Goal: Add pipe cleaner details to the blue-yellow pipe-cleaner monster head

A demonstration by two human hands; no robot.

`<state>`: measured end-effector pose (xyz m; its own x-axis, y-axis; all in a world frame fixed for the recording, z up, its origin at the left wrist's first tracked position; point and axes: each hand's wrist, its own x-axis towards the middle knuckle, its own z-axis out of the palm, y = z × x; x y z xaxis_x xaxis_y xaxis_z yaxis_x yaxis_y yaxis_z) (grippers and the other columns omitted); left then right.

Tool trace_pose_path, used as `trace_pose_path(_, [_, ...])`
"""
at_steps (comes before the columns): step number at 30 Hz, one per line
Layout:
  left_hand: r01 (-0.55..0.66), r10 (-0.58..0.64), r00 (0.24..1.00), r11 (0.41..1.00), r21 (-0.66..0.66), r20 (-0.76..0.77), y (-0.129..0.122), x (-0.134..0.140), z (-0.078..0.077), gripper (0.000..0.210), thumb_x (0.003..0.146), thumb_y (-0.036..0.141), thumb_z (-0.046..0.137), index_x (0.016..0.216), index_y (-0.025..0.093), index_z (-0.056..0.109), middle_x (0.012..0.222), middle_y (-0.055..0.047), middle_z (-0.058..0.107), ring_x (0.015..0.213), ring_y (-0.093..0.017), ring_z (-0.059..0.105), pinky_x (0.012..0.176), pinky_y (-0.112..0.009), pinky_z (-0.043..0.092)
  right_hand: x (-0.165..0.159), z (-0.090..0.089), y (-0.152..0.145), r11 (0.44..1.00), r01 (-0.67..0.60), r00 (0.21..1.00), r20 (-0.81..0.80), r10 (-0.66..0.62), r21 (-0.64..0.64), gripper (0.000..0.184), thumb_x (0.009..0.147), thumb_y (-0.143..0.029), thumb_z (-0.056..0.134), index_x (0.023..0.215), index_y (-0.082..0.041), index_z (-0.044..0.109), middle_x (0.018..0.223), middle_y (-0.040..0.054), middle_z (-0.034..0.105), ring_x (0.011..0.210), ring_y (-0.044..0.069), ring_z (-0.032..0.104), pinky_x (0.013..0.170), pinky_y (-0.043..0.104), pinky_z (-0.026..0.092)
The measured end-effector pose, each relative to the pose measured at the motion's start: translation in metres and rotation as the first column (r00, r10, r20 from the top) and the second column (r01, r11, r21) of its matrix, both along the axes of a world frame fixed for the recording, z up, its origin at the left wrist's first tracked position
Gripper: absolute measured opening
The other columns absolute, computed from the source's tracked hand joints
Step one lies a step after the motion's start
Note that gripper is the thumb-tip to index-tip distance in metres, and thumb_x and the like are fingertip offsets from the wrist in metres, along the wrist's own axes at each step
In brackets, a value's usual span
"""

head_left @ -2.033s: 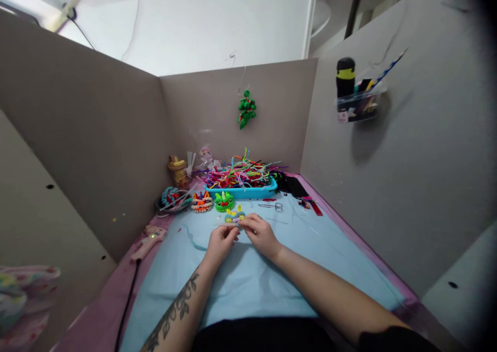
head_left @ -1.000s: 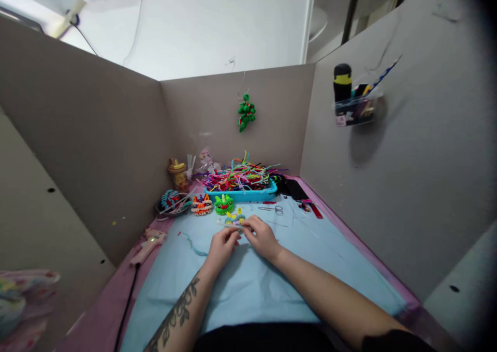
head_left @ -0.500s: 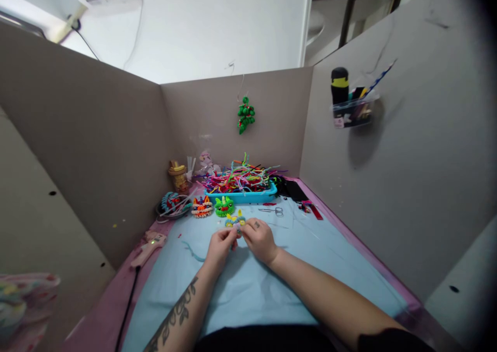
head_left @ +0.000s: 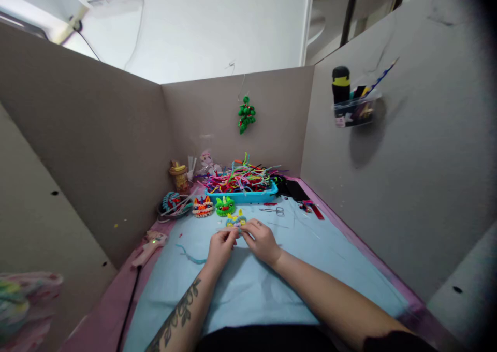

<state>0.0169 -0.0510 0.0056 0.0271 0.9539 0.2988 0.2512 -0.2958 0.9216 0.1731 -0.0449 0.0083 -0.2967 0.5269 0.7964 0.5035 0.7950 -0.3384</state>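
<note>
My left hand (head_left: pixel 223 245) and my right hand (head_left: pixel 261 239) meet fingertip to fingertip over the middle of the table. Both pinch a small blue-and-yellow pipe-cleaner figure (head_left: pixel 236 221), whose yellow tips stick up past my fingers; its lower part is hidden by them. A loose light-blue pipe cleaner (head_left: pixel 190 257) trails on the cloth to the left of my left wrist. Just beyond the hands sit an orange-and-white pipe-cleaner animal head (head_left: pixel 202 207) and a green one (head_left: pixel 225 206).
A blue tray (head_left: pixel 256 198) heaped with coloured pipe cleaners stands at the back. Scissors (head_left: pixel 276 211) lie on the blue cloth (head_left: pixel 295 259). A pink glue gun (head_left: pixel 149 248) rests on the left edge. Grey partitions (head_left: pixel 233 98) enclose three sides, with a clear holder (head_left: pixel 355 111) on the right.
My fingers have shifted slightly around the small figure, both hands staying together. The loose light-blue pipe cleaner's free end has moved a little to the left.
</note>
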Motion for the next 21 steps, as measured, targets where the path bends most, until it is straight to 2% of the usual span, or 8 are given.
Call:
trace_pose_path(3, [0.004,-0.004,1.0,1.0,-0.025,0.021,-0.0018,0.0014,0.0017,0.034,0.072,0.046,0.057,0.065,0.013,0.063,0.057,-0.001,0.059,0.046,-0.009,0.047,0.046,-0.021,0.039,0.0013,0.0,0.0004,1.0,0.024,1.0,0.002,-0.024,-0.003,0.015,0.082,-0.013,0.05,0.09,-0.019,0.061,0.086,0.0066,0.061,0.083,0.019,0.057,0.076,0.031,0.047])
trace_pose_path(9, [0.02,-0.011,0.993,0.997,-0.076,0.119,-0.0037,0.0044,0.0047,0.027,0.064,0.04,0.065,0.07,0.013,0.065,0.047,0.002,0.055,0.044,-0.01,0.049,0.047,-0.021,0.039,0.0037,-0.0005,0.0012,0.996,0.091,0.996,0.006,-0.091,0.007,0.014,0.083,-0.015,0.049,0.089,-0.018,0.061,0.083,0.0061,0.059,0.079,0.017,0.056,0.071,0.028,0.045])
trace_pose_path(12, [0.073,-0.054,0.985,0.991,-0.111,0.164,-0.0025,0.0036,0.0033,0.03,0.065,0.042,0.065,0.068,0.012,0.065,0.047,0.001,0.056,0.044,-0.01,0.048,0.047,-0.021,0.037,0.0032,0.001,-0.0006,0.982,0.158,0.982,0.087,-0.167,0.107,0.016,0.084,-0.017,0.047,0.083,-0.019,0.063,0.08,0.006,0.059,0.075,0.016,0.053,0.069,0.027,0.042])
trace_pose_path(16, [0.126,-0.082,0.968,0.976,-0.177,0.236,0.0001,0.0022,-0.0007,0.038,0.069,0.048,0.062,0.067,0.01,0.065,0.047,0.0,0.054,0.042,-0.008,0.043,0.044,-0.02,0.031,0.0005,0.0037,-0.0037,0.937,0.208,0.953,0.157,-0.259,0.282,0.02,0.086,-0.017,0.045,0.081,-0.018,0.065,0.078,0.0062,0.06,0.073,0.017,0.05,0.065,0.028,0.036])
trace_pose_path(21, [0.123,-0.064,0.951,0.976,-0.178,0.302,0.0032,0.0032,-0.0024,0.04,0.07,0.05,0.061,0.062,0.01,0.062,0.046,0.001,0.052,0.04,-0.006,0.039,0.042,-0.019,0.027,-0.0019,0.0036,-0.0054,0.92,0.21,0.943,0.178,-0.28,0.332,0.022,0.087,-0.015,0.044,0.082,-0.019,0.066,0.078,0.0056,0.061,0.073,0.017,0.049,0.064,0.029,0.035])
